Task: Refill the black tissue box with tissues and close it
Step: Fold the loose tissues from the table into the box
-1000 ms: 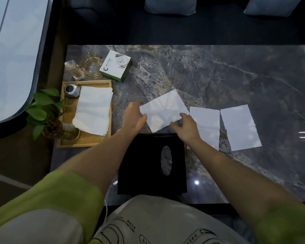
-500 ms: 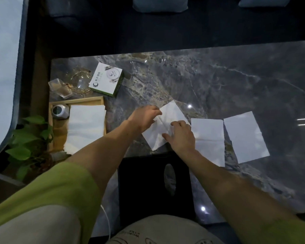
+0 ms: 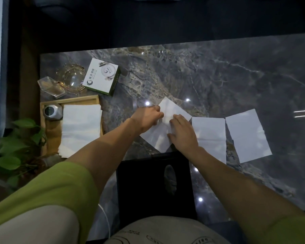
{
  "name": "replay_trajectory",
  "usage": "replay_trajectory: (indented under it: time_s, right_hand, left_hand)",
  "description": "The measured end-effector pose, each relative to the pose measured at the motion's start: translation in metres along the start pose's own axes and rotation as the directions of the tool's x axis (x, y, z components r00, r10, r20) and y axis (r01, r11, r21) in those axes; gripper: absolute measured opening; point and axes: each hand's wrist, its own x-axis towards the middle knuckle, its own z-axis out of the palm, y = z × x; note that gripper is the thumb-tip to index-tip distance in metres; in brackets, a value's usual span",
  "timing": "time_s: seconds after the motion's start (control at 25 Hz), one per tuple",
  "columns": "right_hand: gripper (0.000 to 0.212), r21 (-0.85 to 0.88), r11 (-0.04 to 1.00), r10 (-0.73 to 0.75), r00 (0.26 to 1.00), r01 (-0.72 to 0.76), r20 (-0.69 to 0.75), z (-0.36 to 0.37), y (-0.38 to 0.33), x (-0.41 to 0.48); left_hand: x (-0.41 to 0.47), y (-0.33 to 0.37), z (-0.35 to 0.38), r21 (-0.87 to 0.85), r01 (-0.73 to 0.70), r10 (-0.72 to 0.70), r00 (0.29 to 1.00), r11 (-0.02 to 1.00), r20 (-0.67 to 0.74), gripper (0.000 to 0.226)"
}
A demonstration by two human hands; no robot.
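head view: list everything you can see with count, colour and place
table: 1, grey marble, underneath
box: 1, black, near edge
tilted tissue: 1, white, beyond box
flat tissues: 2, white, to its right
stack: 1, white, on tray
tray: 1, wooden, left
jar: 1, silver, in tray
carton: 1, white-green, far left
glass pieces: 2, clear, left of carton
plant: 1, green, beside table
left hand: pinches tilted tissue's edge
right hand: flat on tilted tissue

Marble table [image 3: 218, 76] — tissues [image 3: 246, 136], black tissue box [image 3: 148, 187], tray [image 3: 70, 100]
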Motion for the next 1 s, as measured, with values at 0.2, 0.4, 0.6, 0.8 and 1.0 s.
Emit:
replay_trajectory:
  time_s: [0.2, 0.4, 0.6, 0.8, 1.0]
  right_hand:
    - [0.037, 0.039, 0.999, 0.001, 0.999, 0.001, -0.051, -0.003, 0.009, 0.003]
    - [0.024, 0.093, 0.996, 0.003, 0.996, 0.006, -0.093, -0.003, 0.008, 0.002]
    - [0.014, 0.148, 0.989, 0.018, 0.995, -0.003, -0.101, -0.009, 0.006, -0.002]
    - [0.006, 0.457, 0.882, 0.180, 0.978, -0.114, -0.105, -0.020, 0.000, -0.011]
    - [0.007, 0.723, 0.676, 0.262, 0.964, -0.145, -0.051, -0.034, -0.007, -0.026]
  left_hand:
    - [-0.002, 0.001, 0.006, -0.069, 0.043, -0.043, 0.999, 0.997, 0.003, 0.014]
    - [-0.014, -0.002, 0.017, -0.170, 0.060, -0.074, 0.994, 0.984, -0.081, 0.012]
    - [-0.030, 0.001, 0.019, -0.358, 0.051, -0.131, 0.970, 0.932, -0.204, 0.012]
    - [-0.046, 0.019, 0.012, -0.662, 0.093, -0.361, 0.890, 0.743, -0.279, 0.011]
    - [-0.063, 0.044, -0.005, -0.992, 0.123, -0.515, 0.850, -0.007, 0.109, 0.013]
